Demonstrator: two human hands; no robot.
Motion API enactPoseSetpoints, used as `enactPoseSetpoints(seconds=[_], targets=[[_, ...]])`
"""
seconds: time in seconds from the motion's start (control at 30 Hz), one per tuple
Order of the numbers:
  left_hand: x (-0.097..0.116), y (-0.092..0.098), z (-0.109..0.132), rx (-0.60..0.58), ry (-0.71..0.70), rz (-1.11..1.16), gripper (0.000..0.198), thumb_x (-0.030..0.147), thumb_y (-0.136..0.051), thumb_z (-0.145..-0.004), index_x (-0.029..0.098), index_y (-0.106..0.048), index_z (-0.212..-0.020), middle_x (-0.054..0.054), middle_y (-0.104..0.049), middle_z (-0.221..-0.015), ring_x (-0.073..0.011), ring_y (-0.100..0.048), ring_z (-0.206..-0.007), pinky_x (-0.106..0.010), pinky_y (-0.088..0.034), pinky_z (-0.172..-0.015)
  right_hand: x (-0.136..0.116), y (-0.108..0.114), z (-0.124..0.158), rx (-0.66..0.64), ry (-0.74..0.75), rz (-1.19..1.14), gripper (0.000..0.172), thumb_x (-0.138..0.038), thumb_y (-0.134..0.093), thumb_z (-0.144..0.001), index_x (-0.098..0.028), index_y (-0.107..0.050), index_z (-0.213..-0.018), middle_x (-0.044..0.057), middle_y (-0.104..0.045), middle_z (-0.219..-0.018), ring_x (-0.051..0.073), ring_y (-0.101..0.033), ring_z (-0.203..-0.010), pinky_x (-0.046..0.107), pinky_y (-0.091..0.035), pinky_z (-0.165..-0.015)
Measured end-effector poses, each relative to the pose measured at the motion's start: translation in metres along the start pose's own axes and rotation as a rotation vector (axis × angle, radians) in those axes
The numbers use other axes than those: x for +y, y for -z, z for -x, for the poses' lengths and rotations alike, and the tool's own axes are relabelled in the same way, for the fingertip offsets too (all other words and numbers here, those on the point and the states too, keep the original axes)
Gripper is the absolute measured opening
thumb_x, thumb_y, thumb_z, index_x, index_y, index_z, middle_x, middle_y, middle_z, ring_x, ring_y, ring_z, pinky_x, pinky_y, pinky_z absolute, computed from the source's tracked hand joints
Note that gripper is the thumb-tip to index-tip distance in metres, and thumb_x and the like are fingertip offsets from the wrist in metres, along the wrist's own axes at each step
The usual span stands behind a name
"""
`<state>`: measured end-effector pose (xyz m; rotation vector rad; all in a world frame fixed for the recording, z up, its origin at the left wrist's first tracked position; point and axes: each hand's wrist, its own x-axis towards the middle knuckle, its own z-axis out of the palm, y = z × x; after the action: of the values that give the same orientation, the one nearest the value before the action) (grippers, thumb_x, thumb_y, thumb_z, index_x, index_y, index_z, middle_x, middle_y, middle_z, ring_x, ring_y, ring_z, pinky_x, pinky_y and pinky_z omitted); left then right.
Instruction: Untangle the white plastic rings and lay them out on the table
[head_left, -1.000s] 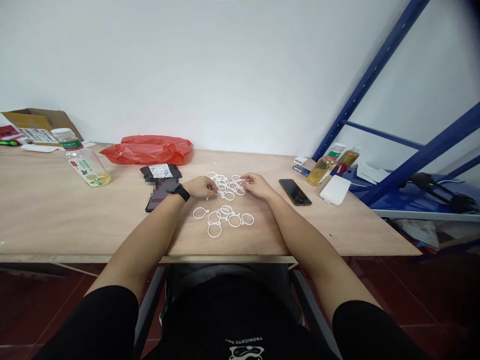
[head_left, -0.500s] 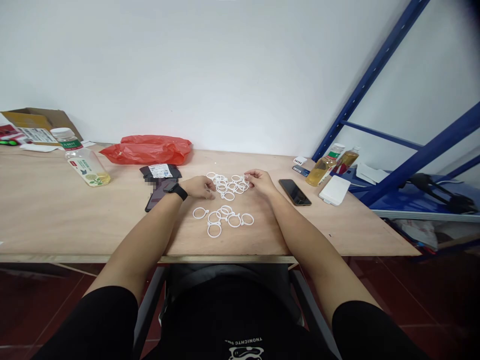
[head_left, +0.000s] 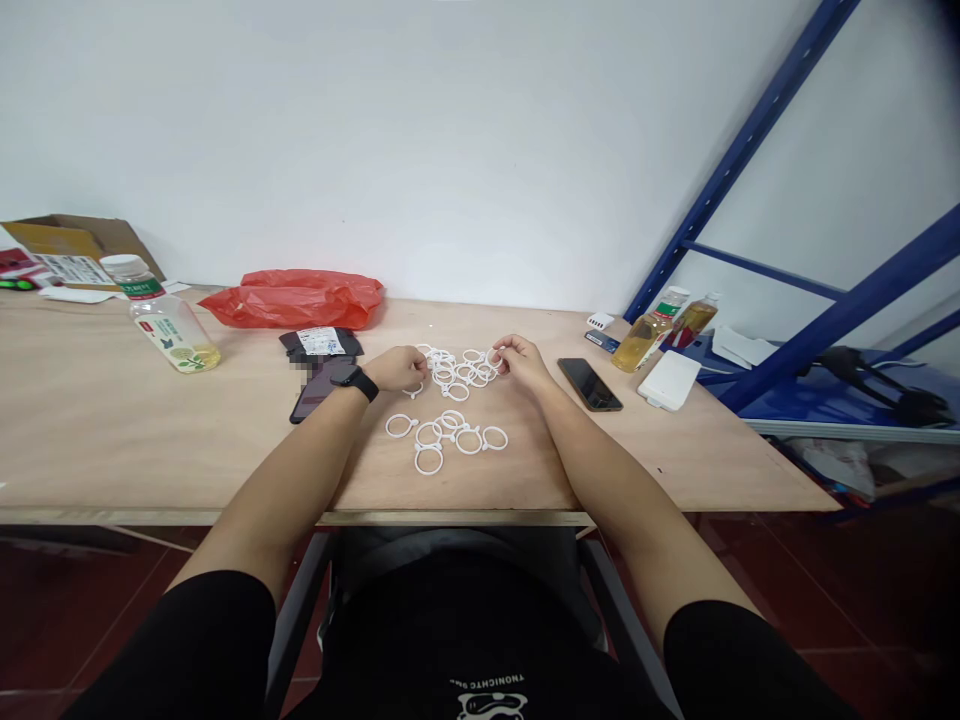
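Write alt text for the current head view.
A bare left hand and right hand flank a pile of white rings on a wooden table, the right seeming to pinch one. A looser group of rings lies nearer the viewer, with a red plastic bag back left and a phone on the right.

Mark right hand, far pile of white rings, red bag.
Right hand [head_left: 522, 362]: head view, back of hand.
Far pile of white rings [head_left: 454, 373]: head view, middle.
Red bag [head_left: 300, 304]: head view, crumpled side.
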<state>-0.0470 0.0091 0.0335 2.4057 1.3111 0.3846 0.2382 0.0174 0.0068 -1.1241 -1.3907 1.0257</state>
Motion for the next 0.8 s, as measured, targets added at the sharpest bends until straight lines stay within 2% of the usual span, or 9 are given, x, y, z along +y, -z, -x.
enactPoseSetpoints(seconds=[0.07, 0.23, 0.37, 0.63, 0.8], targets=[[-0.0008, 0.002, 0.0011, 0.001, -0.007, 0.04, 0.02, 0.025, -0.05, -0.063, 0.016, -0.066, -0.072, -0.002, -0.068, -0.072, -0.0154, -0.058, -0.066, -0.024, -0.044, -0.062, 0.0, 0.0001, -0.0004, 0.0, -0.006, 0.009, 0.013, -0.018, -0.053, -0.069, -0.019, -0.058, -0.081, -0.003, -0.063, -0.061, 0.008, -0.051, -0.044, 0.019, -0.042, -0.045], [-0.0026, 0.0029, 0.0052, -0.202, 0.0, 0.246, 0.017, 0.026, -0.051, -0.063, 0.017, -0.064, -0.069, 0.0, -0.063, -0.062, -0.014, -0.057, -0.058, -0.023, -0.042, -0.056, 0.001, 0.0007, -0.0023, 0.012, -0.039, 0.035, 0.011, -0.02, -0.05, -0.069, -0.02, -0.055, -0.079, -0.003, -0.062, -0.058, 0.009, -0.05, -0.042, 0.02, -0.041, -0.042], [-0.0022, -0.0001, 0.0051, -0.258, 0.03, 0.276, 0.019, 0.027, -0.054, -0.061, 0.016, -0.066, -0.073, 0.0, -0.065, -0.063, -0.0135, -0.058, -0.059, -0.022, -0.043, -0.057, 0.0009, 0.0007, -0.0032, 0.03, -0.068, 0.031, 0.011, -0.02, -0.047, -0.067, -0.02, -0.052, -0.077, -0.003, -0.062, -0.057, 0.01, -0.049, -0.04, 0.02, -0.041, -0.041], [-0.0052, -0.0034, 0.0011, -0.158, -0.035, 0.077, 0.033, 0.031, -0.063, -0.06, 0.015, -0.074, -0.086, 0.0, -0.066, -0.071, -0.0127, -0.056, -0.063, -0.021, -0.04, -0.056, 0.0004, 0.0005, -0.0019, 0.017, -0.015, 0.054, 0.006, -0.021, -0.045, -0.067, -0.021, -0.048, -0.072, -0.003, -0.059, -0.056, 0.01, -0.05, -0.044, 0.02, -0.043, -0.044], [-0.0083, -0.0039, -0.0003, -0.083, -0.071, -0.017, 0.035, 0.031, -0.063, -0.061, 0.016, -0.075, -0.089, -0.002, -0.07, -0.082, -0.0146, -0.061, -0.073, -0.021, -0.045, -0.066, 0.0005, 0.0024, -0.0023, 0.016, 0.005, 0.104, 0.003, -0.022, -0.044, -0.067, -0.021, -0.047, -0.067, -0.004, -0.054, -0.053, 0.01, -0.05, -0.044, 0.021, -0.044, -0.046]])
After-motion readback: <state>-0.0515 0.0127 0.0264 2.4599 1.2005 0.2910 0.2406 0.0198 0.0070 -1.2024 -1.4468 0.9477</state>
